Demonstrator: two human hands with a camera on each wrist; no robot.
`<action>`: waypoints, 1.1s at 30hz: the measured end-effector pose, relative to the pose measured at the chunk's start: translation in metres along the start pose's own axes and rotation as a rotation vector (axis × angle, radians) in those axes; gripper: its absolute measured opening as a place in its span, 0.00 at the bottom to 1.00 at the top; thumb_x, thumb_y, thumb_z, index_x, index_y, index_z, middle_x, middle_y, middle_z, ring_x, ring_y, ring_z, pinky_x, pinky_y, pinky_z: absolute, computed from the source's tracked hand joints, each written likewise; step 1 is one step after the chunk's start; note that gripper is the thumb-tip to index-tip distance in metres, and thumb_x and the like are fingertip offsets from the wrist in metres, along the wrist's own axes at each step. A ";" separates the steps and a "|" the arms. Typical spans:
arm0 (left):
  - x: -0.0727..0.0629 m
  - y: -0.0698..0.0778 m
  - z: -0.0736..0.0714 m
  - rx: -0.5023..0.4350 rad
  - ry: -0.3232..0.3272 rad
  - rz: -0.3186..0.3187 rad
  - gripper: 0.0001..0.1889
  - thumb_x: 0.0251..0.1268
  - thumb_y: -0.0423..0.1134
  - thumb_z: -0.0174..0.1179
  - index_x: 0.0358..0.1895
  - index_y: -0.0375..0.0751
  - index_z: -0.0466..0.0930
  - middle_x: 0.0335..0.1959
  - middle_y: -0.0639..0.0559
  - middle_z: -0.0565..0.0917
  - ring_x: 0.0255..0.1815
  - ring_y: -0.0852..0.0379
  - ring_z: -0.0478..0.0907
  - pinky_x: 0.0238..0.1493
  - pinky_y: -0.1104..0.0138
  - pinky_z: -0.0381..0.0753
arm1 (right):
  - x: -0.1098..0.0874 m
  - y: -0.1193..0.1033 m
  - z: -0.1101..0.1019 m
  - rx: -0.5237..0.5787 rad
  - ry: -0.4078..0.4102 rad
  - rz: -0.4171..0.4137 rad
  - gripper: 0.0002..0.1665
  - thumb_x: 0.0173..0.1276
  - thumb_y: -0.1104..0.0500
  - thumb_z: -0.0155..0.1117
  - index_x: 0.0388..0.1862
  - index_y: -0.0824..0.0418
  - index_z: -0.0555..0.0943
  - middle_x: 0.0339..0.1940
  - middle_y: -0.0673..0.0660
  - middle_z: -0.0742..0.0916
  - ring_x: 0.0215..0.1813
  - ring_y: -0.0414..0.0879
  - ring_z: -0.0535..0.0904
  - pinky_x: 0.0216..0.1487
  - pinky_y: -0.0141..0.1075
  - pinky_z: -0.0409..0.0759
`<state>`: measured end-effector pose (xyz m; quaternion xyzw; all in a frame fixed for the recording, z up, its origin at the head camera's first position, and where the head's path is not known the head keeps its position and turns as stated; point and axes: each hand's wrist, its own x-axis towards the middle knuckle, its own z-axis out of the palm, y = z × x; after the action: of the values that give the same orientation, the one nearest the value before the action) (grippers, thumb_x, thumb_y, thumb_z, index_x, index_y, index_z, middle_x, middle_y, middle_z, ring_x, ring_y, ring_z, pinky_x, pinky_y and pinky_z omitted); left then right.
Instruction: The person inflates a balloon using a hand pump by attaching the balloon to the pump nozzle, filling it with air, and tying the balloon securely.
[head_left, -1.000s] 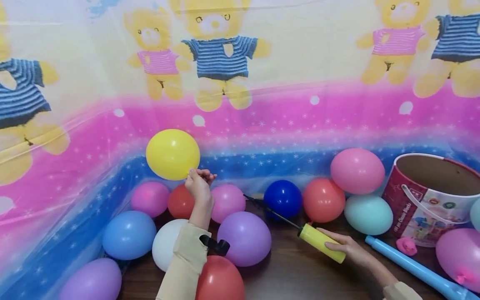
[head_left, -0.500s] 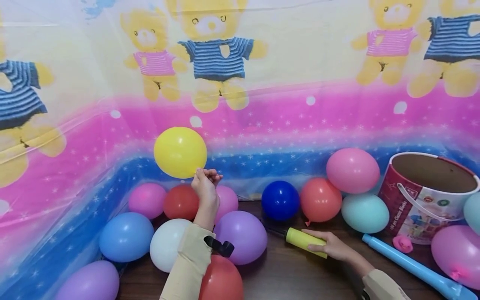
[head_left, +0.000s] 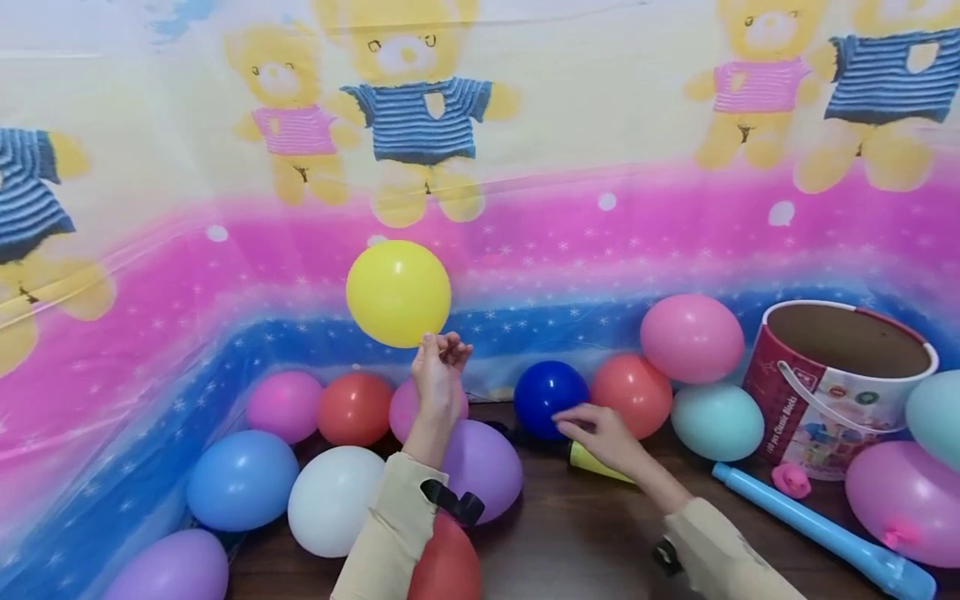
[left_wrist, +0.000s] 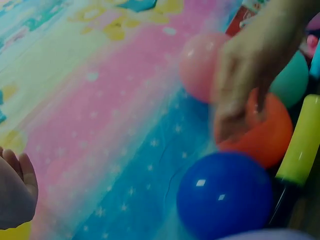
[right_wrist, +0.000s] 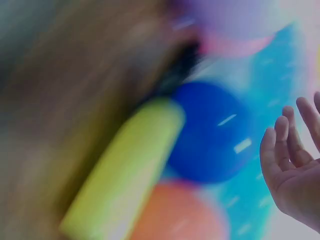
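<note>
In the head view my left hand (head_left: 441,367) pinches the neck of an inflated yellow balloon (head_left: 397,292), which stands up above the other balloons. My right hand (head_left: 607,437) is in the air in front of a dark blue balloon (head_left: 550,398), its fingers loosely bent with nothing in them. Beneath it lies a yellow hand pump (head_left: 596,464) on the dark table, partly hidden by the right hand. The right wrist view has the pump (right_wrist: 127,170) blurred beside the blue balloon (right_wrist: 210,132), apart from the right hand (right_wrist: 295,175).
Several balloons line the left and back, among them a white one (head_left: 337,500) and a purple one (head_left: 483,471). To the right stand a block bucket (head_left: 813,408), a light blue tube-shaped pump (head_left: 817,525) and a small pink toy (head_left: 791,481). A printed cloth hangs behind.
My right hand has put the yellow pump down, let it go and risen up and leftward. My left hand has brought the yellow balloon to the right and slightly up.
</note>
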<state>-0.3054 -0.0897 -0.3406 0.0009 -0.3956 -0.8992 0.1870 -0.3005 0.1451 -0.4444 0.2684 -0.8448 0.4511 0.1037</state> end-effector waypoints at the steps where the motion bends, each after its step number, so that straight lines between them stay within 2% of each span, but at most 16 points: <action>1: -0.003 -0.003 0.004 -0.007 -0.031 -0.012 0.20 0.81 0.45 0.34 0.25 0.45 0.64 0.27 0.59 0.81 0.30 0.63 0.78 0.45 0.70 0.82 | 0.009 -0.014 0.003 0.036 0.004 -0.007 0.12 0.69 0.56 0.64 0.46 0.60 0.86 0.44 0.57 0.89 0.48 0.48 0.84 0.47 0.31 0.82; 4: -0.013 -0.012 0.015 -0.022 -0.123 -0.054 0.21 0.81 0.45 0.34 0.24 0.47 0.65 0.31 0.60 0.82 0.38 0.63 0.80 0.53 0.68 0.76 | 0.035 -0.055 0.012 0.167 -0.002 0.041 0.14 0.73 0.55 0.59 0.49 0.63 0.84 0.50 0.60 0.84 0.47 0.51 0.84 0.45 0.35 0.84; 5: -0.016 -0.014 0.018 -0.029 -0.156 -0.069 0.22 0.81 0.45 0.34 0.23 0.47 0.66 0.32 0.61 0.83 0.41 0.63 0.80 0.54 0.68 0.75 | 0.043 -0.067 0.016 0.194 -0.001 0.065 0.15 0.74 0.54 0.58 0.50 0.63 0.82 0.51 0.62 0.82 0.48 0.52 0.83 0.44 0.37 0.84; 7: -0.021 -0.017 0.022 -0.035 -0.215 -0.092 0.23 0.81 0.45 0.34 0.22 0.48 0.67 0.35 0.61 0.84 0.46 0.63 0.80 0.56 0.68 0.73 | 0.056 -0.089 0.021 0.232 0.006 0.111 0.18 0.76 0.52 0.55 0.51 0.64 0.80 0.53 0.63 0.79 0.49 0.54 0.82 0.42 0.39 0.85; 9: -0.025 -0.018 0.026 -0.041 -0.243 -0.110 0.23 0.80 0.45 0.35 0.22 0.48 0.67 0.37 0.61 0.84 0.49 0.63 0.79 0.56 0.70 0.73 | 0.067 -0.104 0.025 0.234 0.029 0.143 0.19 0.76 0.50 0.53 0.50 0.63 0.80 0.52 0.62 0.78 0.49 0.53 0.80 0.41 0.39 0.83; 11: -0.027 -0.017 0.028 -0.052 -0.251 -0.118 0.23 0.80 0.44 0.35 0.22 0.48 0.68 0.39 0.61 0.84 0.51 0.63 0.78 0.55 0.72 0.74 | 0.074 -0.113 0.028 0.217 0.048 0.127 0.18 0.76 0.49 0.53 0.46 0.61 0.80 0.49 0.61 0.78 0.50 0.52 0.77 0.42 0.38 0.80; 13: -0.027 -0.018 0.029 -0.056 -0.245 -0.117 0.23 0.81 0.44 0.36 0.21 0.48 0.70 0.41 0.61 0.84 0.53 0.62 0.77 0.58 0.70 0.72 | 0.079 -0.118 0.032 0.228 0.067 0.101 0.18 0.77 0.49 0.52 0.43 0.62 0.79 0.46 0.63 0.77 0.49 0.51 0.73 0.42 0.37 0.76; 16: -0.028 -0.019 0.032 -0.075 -0.266 -0.113 0.24 0.81 0.43 0.36 0.21 0.49 0.73 0.46 0.59 0.84 0.61 0.57 0.71 0.66 0.65 0.65 | 0.083 -0.121 0.035 0.273 0.087 0.115 0.19 0.77 0.47 0.50 0.48 0.60 0.79 0.48 0.62 0.76 0.51 0.50 0.69 0.46 0.38 0.73; 20: -0.030 -0.019 0.035 -0.095 -0.315 -0.109 0.24 0.81 0.42 0.35 0.26 0.48 0.77 0.60 0.52 0.80 0.74 0.50 0.60 0.76 0.59 0.55 | 0.084 -0.124 0.037 0.509 0.078 0.231 0.24 0.78 0.45 0.46 0.64 0.53 0.75 0.60 0.59 0.72 0.62 0.51 0.65 0.61 0.44 0.71; 21: -0.030 -0.018 0.036 -0.085 -0.315 -0.111 0.24 0.81 0.42 0.34 0.26 0.48 0.77 0.61 0.51 0.80 0.74 0.51 0.61 0.76 0.60 0.56 | 0.083 -0.125 0.036 0.577 0.072 0.249 0.24 0.78 0.46 0.47 0.67 0.54 0.73 0.64 0.59 0.71 0.66 0.51 0.64 0.65 0.46 0.69; 23: -0.028 -0.017 0.036 -0.052 -0.289 -0.123 0.24 0.81 0.42 0.34 0.25 0.47 0.75 0.55 0.51 0.83 0.70 0.53 0.68 0.72 0.63 0.62 | 0.081 -0.125 0.036 0.673 0.063 0.265 0.22 0.79 0.51 0.46 0.64 0.60 0.74 0.66 0.59 0.70 0.70 0.53 0.61 0.68 0.48 0.66; 25: -0.023 -0.016 0.036 -0.005 -0.237 -0.147 0.24 0.81 0.42 0.35 0.24 0.46 0.73 0.44 0.53 0.87 0.58 0.56 0.78 0.63 0.67 0.70 | 0.077 -0.124 0.037 0.641 0.075 0.249 0.18 0.79 0.54 0.47 0.53 0.65 0.77 0.65 0.61 0.69 0.71 0.54 0.59 0.69 0.50 0.63; 27: -0.016 -0.015 0.033 0.052 -0.176 -0.175 0.23 0.81 0.42 0.36 0.23 0.45 0.70 0.31 0.57 0.85 0.43 0.61 0.82 0.53 0.68 0.77 | 0.069 -0.122 0.040 0.511 0.098 0.211 0.15 0.78 0.56 0.49 0.42 0.68 0.77 0.62 0.62 0.68 0.70 0.56 0.57 0.67 0.52 0.61; 28: -0.011 -0.015 0.030 0.074 -0.145 -0.192 0.22 0.81 0.42 0.37 0.23 0.45 0.69 0.28 0.58 0.84 0.38 0.61 0.82 0.49 0.68 0.79 | 0.064 -0.121 0.042 0.439 0.106 0.193 0.15 0.77 0.57 0.50 0.37 0.69 0.76 0.60 0.62 0.67 0.68 0.56 0.56 0.65 0.52 0.61; 31: 0.001 -0.013 0.017 0.129 -0.072 -0.237 0.21 0.81 0.42 0.37 0.25 0.44 0.68 0.25 0.57 0.79 0.31 0.63 0.78 0.43 0.66 0.81 | 0.042 -0.121 0.050 0.269 0.105 0.117 0.14 0.75 0.59 0.54 0.32 0.66 0.78 0.57 0.62 0.66 0.64 0.57 0.56 0.61 0.50 0.61; 33: 0.008 -0.010 0.007 0.140 -0.036 -0.249 0.20 0.81 0.42 0.37 0.25 0.43 0.68 0.25 0.57 0.77 0.29 0.63 0.76 0.41 0.65 0.80 | 0.027 -0.122 0.056 0.242 0.075 0.046 0.12 0.74 0.61 0.55 0.31 0.66 0.78 0.55 0.61 0.66 0.61 0.55 0.56 0.58 0.46 0.61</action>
<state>-0.3175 -0.0811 -0.3417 0.0471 -0.4573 -0.8856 0.0663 -0.2526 0.0345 -0.3787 0.2425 -0.7856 0.5618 0.0918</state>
